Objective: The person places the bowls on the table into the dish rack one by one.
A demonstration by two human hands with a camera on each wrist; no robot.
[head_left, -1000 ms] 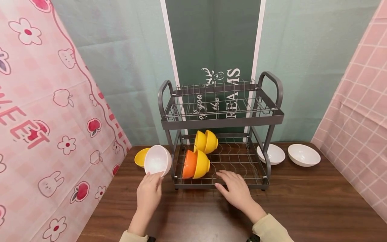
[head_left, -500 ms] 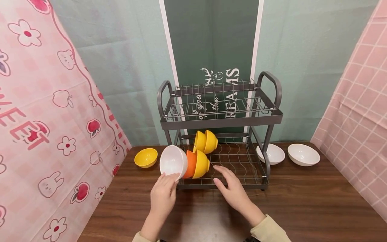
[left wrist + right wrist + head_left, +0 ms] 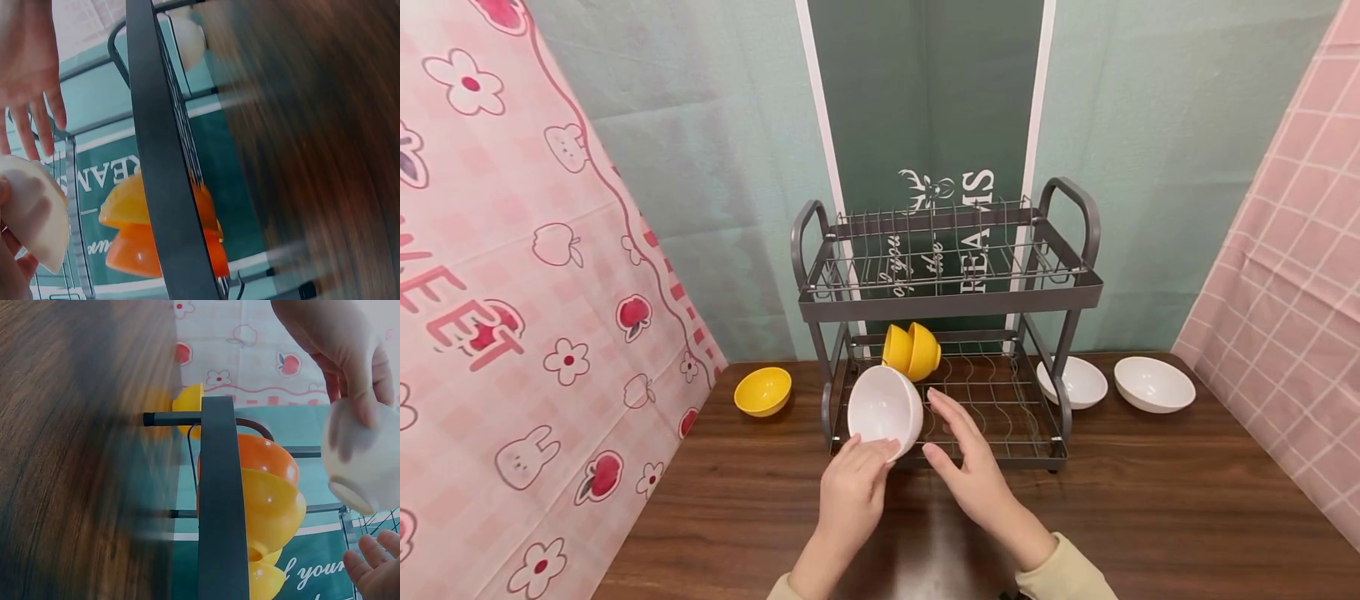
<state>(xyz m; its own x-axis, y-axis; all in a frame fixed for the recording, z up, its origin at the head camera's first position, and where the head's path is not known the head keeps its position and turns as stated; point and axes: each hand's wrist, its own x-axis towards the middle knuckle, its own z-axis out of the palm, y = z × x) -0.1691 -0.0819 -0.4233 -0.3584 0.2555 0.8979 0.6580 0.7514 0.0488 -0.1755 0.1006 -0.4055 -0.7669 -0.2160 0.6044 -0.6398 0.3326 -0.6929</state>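
White bowl (image 3: 880,407) is tilted in front of rack (image 3: 951,305), L hand (image 3: 850,496) fingers gripping it at 6 o'clock. R hand (image 3: 979,479), fingers loose w/ nothing held, is nr its 4 o'clock; yellow bowl (image 3: 763,392) on tabletop (image 3: 715,492), 9 o'clock.

The head view looks forward and down at the rack (image 3: 951,306); both closer wrist views share its front rail (image 3: 222,500).
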